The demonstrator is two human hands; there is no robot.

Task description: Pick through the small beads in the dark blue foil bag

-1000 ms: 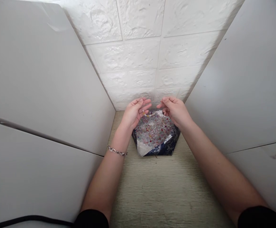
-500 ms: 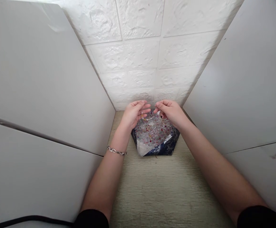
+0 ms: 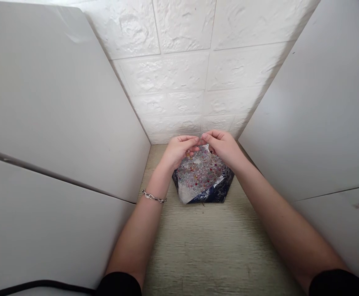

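Note:
A dark blue patterned hexagonal tray (image 3: pixel 214 194) sits on the pale wooden table near the back wall, filled with several small mixed-colour beads (image 3: pixel 199 170). My left hand (image 3: pixel 179 151) and my right hand (image 3: pixel 224 147) hover over the far side of the tray. Their fingertips meet in a pinch above the beads. Whatever they pinch is too small to make out. A silver chain bracelet (image 3: pixel 154 197) circles my left wrist.
White panels (image 3: pixel 59 135) wall in the table on the left and on the right (image 3: pixel 315 123). A white embossed brick-pattern wall (image 3: pixel 191 74) closes the back. The wood-grain tabletop (image 3: pixel 210 246) stretches toward me. A black cable (image 3: pixel 37 283) runs along the lower left.
Both hands have drawn together over the tray's far edge; the gap between their fingertips has closed and the left fingers have curled into a pinch.

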